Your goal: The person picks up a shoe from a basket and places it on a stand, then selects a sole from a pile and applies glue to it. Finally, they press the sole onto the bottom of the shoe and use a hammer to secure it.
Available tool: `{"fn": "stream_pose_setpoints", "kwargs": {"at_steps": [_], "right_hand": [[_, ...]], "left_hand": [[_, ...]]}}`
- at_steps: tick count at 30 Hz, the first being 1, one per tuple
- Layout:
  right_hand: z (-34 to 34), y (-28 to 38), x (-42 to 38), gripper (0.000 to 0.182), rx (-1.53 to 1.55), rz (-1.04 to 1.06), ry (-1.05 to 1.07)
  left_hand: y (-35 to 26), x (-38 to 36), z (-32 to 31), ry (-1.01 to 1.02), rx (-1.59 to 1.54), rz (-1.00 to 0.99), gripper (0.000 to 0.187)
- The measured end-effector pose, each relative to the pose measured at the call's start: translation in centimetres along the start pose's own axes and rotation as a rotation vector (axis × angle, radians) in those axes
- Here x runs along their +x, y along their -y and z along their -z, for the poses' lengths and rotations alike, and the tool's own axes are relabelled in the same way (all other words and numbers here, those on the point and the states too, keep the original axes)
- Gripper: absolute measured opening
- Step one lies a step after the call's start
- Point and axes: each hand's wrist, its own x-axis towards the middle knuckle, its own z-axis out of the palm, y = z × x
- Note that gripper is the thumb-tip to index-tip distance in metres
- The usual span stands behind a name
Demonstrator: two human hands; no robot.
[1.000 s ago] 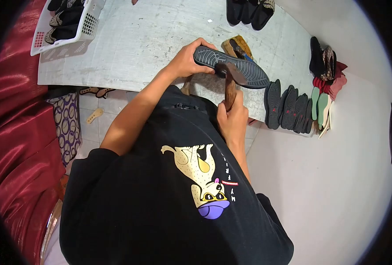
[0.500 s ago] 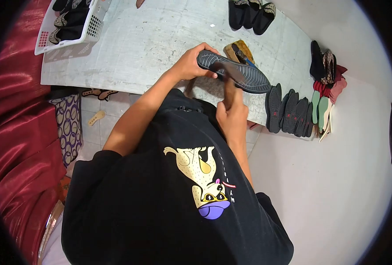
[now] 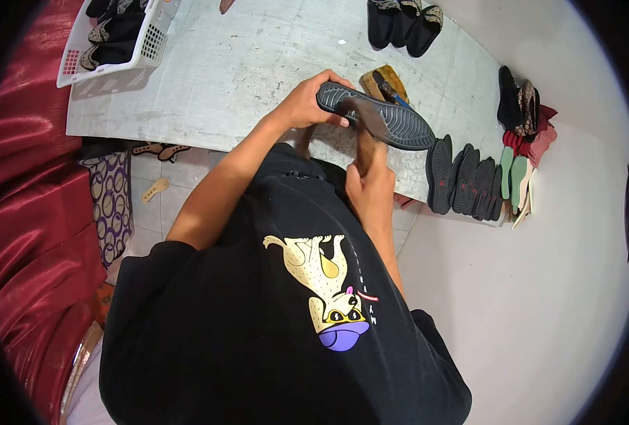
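My left hand (image 3: 310,103) is closed round the left end of a dark shoe sole (image 3: 406,129), whose ribbed underside faces up. The sole is held above the table's near edge. In my right hand (image 3: 372,185) is the handle of a hammer-like tool (image 3: 365,120); its brown head is blurred and lies over the middle of the sole. Whether the head touches the sole, I cannot tell. Just behind the sole is a yellowish block or box (image 3: 388,78) with a brush-like thing with a blue part on it.
The pale table (image 3: 243,64) carries a white basket (image 3: 148,46) of slippers, black slippers (image 3: 405,27) at the back, and a row of dark soles (image 3: 464,183) at the right. Green soles (image 3: 518,173) and red cloth (image 3: 518,142) lie beyond, by the wall.
The tool's blurred head has shifted slightly left over the sole, and my right hand has moved very slightly with it. My left hand and the sole stay in place.
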Motion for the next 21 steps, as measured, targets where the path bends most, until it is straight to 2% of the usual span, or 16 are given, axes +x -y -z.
{"fn": "stream_pose_setpoints", "kwargs": {"at_steps": [1, 2, 3, 5, 9, 11, 12, 15, 16, 17, 19, 21], "right_hand": [[0.1, 0.2, 0.2, 0.024, -0.065, -0.124, 0.101], [0.4, 0.6, 0.5, 0.024, -0.051, -0.152, 0.108], [0.4, 0.7, 0.7, 0.024, -0.053, -0.143, 0.105], [0.0, 1.0, 0.4, 0.026, 0.070, 0.054, -0.072], [0.2, 0.3, 0.4, 0.026, -0.076, -0.046, 0.057], [0.5, 0.5, 0.6, 0.027, -0.028, 0.021, 0.064], [0.2, 1.1, 0.3, 0.027, 0.076, 0.015, 0.003], [0.1, 1.7, 0.4, 0.026, 0.049, -0.096, 0.075], [-0.2, 0.9, 0.7, 0.027, -0.080, -0.088, 0.140], [0.0, 0.9, 0.6, 0.027, -0.083, -0.090, 0.132], [0.1, 1.0, 1.0, 0.033, -0.016, 0.013, 0.120], [-0.2, 1.8, 0.6, 0.031, 0.028, 0.006, 0.092]], "left_hand": [[0.1, 0.1, 0.1, 0.004, 0.000, 0.008, 0.069], [0.3, 0.2, 0.1, 0.010, -0.001, 0.018, 0.070], [0.2, 0.4, 0.1, 0.006, 0.001, 0.008, 0.070], [0.3, -0.1, 0.2, 0.001, 0.082, 0.005, 0.071], [1.2, 0.2, 0.4, 0.024, -0.011, -0.005, 0.069], [1.7, 1.2, 0.7, 0.028, -0.051, 0.004, 0.067], [1.5, 1.0, 0.9, 0.032, -0.072, 0.006, 0.067], [1.8, 0.3, 0.7, 0.046, -0.109, 0.052, 0.068], [2.3, 0.4, 0.5, 0.040, -0.143, 0.022, 0.068], [2.8, 0.5, 0.3, 0.036, -0.179, -0.006, 0.069], [2.9, 0.9, 0.4, 0.042, -0.205, -0.022, 0.069], [3.2, -0.5, 0.3, 0.045, -0.241, 0.004, 0.070]]}}
